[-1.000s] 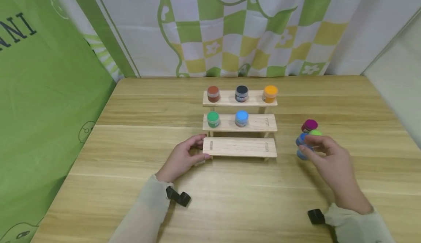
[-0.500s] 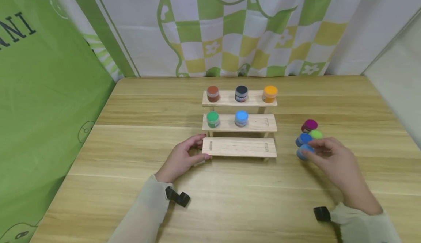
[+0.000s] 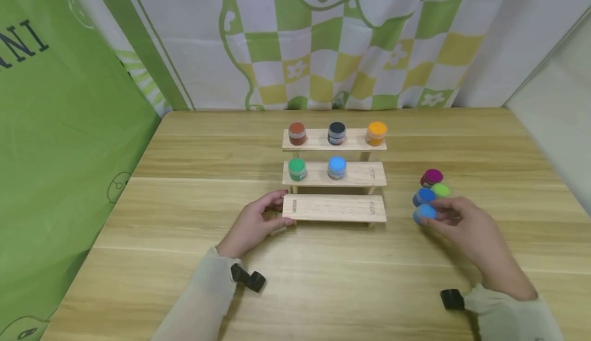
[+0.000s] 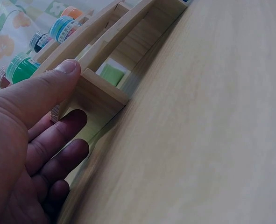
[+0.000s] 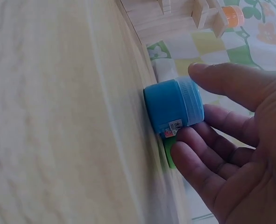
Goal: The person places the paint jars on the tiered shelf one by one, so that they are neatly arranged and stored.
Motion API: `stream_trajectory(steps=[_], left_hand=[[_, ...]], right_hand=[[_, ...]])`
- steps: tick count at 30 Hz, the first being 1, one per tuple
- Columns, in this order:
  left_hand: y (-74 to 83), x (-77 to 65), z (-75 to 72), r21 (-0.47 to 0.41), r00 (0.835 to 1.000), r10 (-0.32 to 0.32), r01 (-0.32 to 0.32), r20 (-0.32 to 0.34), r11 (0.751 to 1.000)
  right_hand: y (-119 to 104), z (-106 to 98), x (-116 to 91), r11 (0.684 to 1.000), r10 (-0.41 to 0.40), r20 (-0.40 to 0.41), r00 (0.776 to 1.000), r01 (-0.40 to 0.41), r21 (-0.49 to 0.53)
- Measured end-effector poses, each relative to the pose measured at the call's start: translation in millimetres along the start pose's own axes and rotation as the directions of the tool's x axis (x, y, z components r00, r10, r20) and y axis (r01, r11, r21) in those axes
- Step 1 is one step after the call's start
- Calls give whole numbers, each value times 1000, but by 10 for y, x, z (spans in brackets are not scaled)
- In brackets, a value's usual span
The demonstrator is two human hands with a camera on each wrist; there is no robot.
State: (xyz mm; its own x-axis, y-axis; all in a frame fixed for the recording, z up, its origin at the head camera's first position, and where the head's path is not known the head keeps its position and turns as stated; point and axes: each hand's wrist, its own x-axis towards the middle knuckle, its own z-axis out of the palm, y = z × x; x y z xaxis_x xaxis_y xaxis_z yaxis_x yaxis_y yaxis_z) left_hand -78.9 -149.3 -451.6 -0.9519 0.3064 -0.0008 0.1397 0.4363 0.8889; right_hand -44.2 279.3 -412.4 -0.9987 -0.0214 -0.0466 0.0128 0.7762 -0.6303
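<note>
My left hand point(image 3: 251, 223) holds the left end of the lowest shelf of a three-step wooden rack point(image 3: 332, 207), thumb at its front edge and fingers behind. In the left wrist view the thumb point(image 4: 58, 86) lies against the shelf's end, the other fingers loosely bent. My right hand point(image 3: 475, 233) is at a light blue paint jar point(image 3: 425, 214) standing on the table, thumb and fingers spread around its lid. The right wrist view shows the thumb point(image 5: 226, 81) beside the light blue lid with a small gap. Behind this jar stand a dark blue jar point(image 3: 423, 197), a lime green jar point(image 3: 441, 190) and a magenta jar point(image 3: 431, 177).
The top shelf bears brown point(image 3: 297, 134), black point(image 3: 337, 133) and orange point(image 3: 376, 133) jars. On the middle shelf stand a green jar point(image 3: 297, 169) and a blue jar point(image 3: 337, 167). A checked curtain point(image 3: 318, 43) hangs behind the table point(image 3: 351, 279).
My right hand has shifted slightly right and down off the dark blue jar, its thumb now lower beside the light blue lid. My left hand stays at the rack.
</note>
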Motion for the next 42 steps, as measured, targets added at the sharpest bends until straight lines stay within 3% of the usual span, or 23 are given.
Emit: stream_trajectory(steps=[18,42], left_hand=[[7,-8,-2,-6,1000,-2,2,-4,1000],[0,-3,0,-21,1000,3,-3,4,1000]], right_hand=[[29,22,23,999,25,58,998,-24,-21],[-36,4,-29,1000,16,-28,999,-16,20]])
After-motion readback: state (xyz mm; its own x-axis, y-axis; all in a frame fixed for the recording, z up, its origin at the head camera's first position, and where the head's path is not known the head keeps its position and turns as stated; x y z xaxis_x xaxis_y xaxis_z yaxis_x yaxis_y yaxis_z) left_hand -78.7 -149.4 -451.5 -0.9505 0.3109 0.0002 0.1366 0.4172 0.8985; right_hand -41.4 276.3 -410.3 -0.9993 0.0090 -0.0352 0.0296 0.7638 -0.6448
